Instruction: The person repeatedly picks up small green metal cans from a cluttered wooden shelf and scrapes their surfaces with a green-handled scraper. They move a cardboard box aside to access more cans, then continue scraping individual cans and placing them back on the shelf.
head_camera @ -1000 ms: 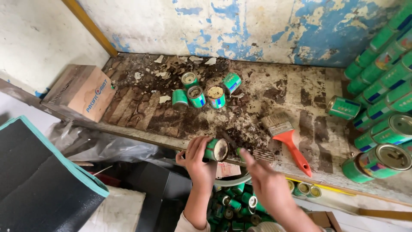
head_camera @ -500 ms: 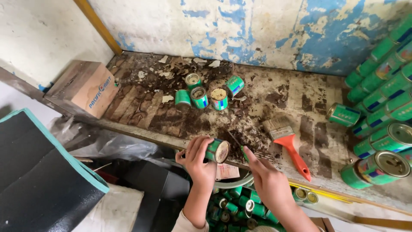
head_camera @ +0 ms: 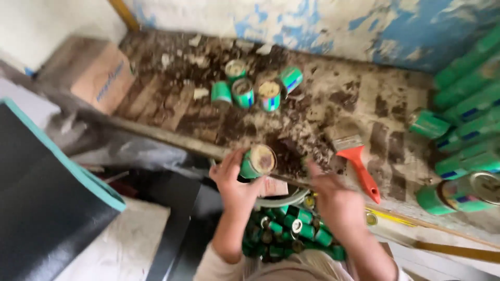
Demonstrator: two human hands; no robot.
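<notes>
Though blurred: can [head_camera: 258, 162] in L hand [head_camera: 235, 182].

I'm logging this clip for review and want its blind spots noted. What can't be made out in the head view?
- Right hand: motion blur hides whether it holds anything.
- Green can in the left hand: its contents are blurred.
- Stacked green cans: cut off by the right edge, so the count is unknown.
- Container of small cans: partly hidden behind both arms.
- Cardboard box: print blurred.
</notes>
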